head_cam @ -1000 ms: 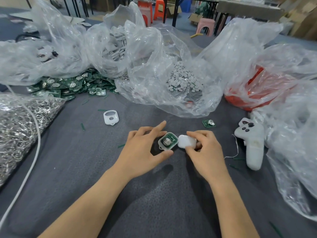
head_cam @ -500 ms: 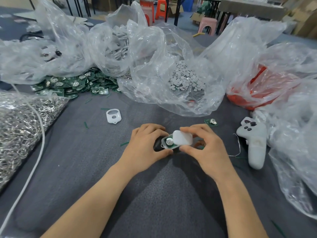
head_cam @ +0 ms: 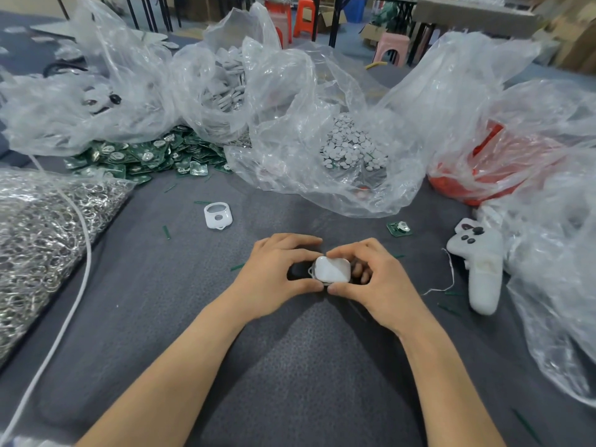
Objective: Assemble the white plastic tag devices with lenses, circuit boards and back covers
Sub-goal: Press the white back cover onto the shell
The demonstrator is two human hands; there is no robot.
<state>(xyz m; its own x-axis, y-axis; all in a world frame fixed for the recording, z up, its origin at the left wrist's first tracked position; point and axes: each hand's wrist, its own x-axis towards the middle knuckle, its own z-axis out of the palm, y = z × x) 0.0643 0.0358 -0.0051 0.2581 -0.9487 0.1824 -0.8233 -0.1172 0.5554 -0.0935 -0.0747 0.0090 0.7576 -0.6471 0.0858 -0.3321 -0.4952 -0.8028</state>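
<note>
White tag device [head_cam: 332, 269] is pinched between both hands at the grey desk [head_cam: 161, 317], nearer the person than the empty white shell [head_cam: 218, 215] and to its right. Left hand [head_cam: 277, 269] and right hand [head_cam: 380, 285] meet, fingers [head_cam: 290, 241] curled over its far edge, thumbs pressed at the near edge. Smooth back cover faces up. Long axis runs left-right, loop end toward the left hand.

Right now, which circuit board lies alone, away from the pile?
The single green board left of the white controller; the other boards lie heaped far left.
</note>
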